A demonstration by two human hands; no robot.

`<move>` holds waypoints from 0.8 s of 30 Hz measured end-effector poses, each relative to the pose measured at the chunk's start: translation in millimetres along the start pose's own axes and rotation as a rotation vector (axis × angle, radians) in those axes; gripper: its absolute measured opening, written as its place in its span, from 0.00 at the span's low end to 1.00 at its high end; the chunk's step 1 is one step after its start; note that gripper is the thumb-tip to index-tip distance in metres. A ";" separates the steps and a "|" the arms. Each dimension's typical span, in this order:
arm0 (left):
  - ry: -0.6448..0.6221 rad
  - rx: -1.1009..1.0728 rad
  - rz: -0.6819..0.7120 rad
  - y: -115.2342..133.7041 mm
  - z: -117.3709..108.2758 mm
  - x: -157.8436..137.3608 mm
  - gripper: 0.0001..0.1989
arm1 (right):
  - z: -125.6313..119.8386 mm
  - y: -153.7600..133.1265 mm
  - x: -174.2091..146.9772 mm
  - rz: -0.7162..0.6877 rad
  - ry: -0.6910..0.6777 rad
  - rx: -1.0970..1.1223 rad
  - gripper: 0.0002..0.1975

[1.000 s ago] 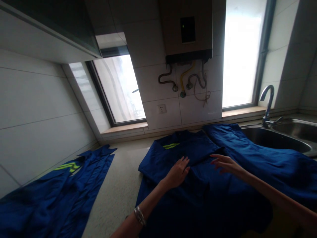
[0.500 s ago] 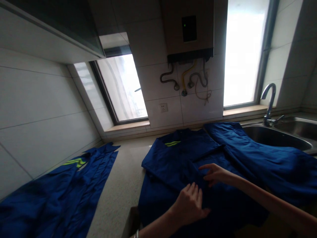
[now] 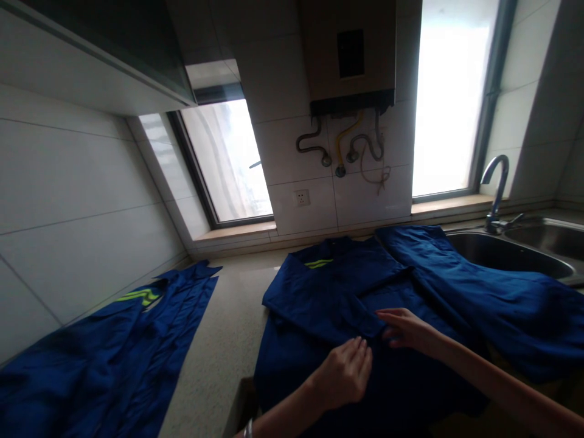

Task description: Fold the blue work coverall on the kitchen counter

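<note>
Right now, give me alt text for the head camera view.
Two bare hands, left hand and right hand, rest on a blue jacket spread on a speckled counter. Another blue garment lies left, a sink at right.

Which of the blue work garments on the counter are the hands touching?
The middle blue jacket, with the yellow-green stripe near its collar. Both the left hand and right hand rest on it.

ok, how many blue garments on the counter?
3 that I can tell apart. One jacket under both hands, left hand and right hand on it; one garment by the sink; one far left. Layers may hide more.
</note>
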State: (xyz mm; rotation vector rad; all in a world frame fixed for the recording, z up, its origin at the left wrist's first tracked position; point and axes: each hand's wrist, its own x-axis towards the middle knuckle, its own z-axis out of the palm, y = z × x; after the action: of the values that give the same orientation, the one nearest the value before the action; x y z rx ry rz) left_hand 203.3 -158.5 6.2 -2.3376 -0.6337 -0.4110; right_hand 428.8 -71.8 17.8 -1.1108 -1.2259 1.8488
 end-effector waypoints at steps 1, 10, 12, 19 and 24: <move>0.001 -0.010 0.001 -0.6 -0.4 -0.1 0.17 | 4.4 3.4 -1.9 0.034 0.021 -0.008 0.24; 0.046 -0.116 -0.033 0.8 -8.1 -1.4 0.17 | 15.5 19.3 2.6 0.148 -0.052 -0.106 0.23; 0.027 -0.121 -0.035 -0.3 -9.3 -3.3 0.16 | 15.9 15.2 -1.1 0.143 -0.053 -0.051 0.23; 0.088 -0.156 0.011 -7.8 -17.6 -3.7 0.15 | 22.6 -5.2 -18.6 0.095 -0.007 0.090 0.22; 0.086 -0.164 0.097 -11.0 -24.1 -1.0 0.14 | 27.3 -4.7 -19.2 0.067 -0.024 0.058 0.16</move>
State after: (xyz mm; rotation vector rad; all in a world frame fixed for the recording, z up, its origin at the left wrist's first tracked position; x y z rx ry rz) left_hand 193.6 -167.9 29.0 -2.4790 -0.4585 -0.5337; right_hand 412.8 -97.0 33.5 -1.1137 -1.1534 1.9409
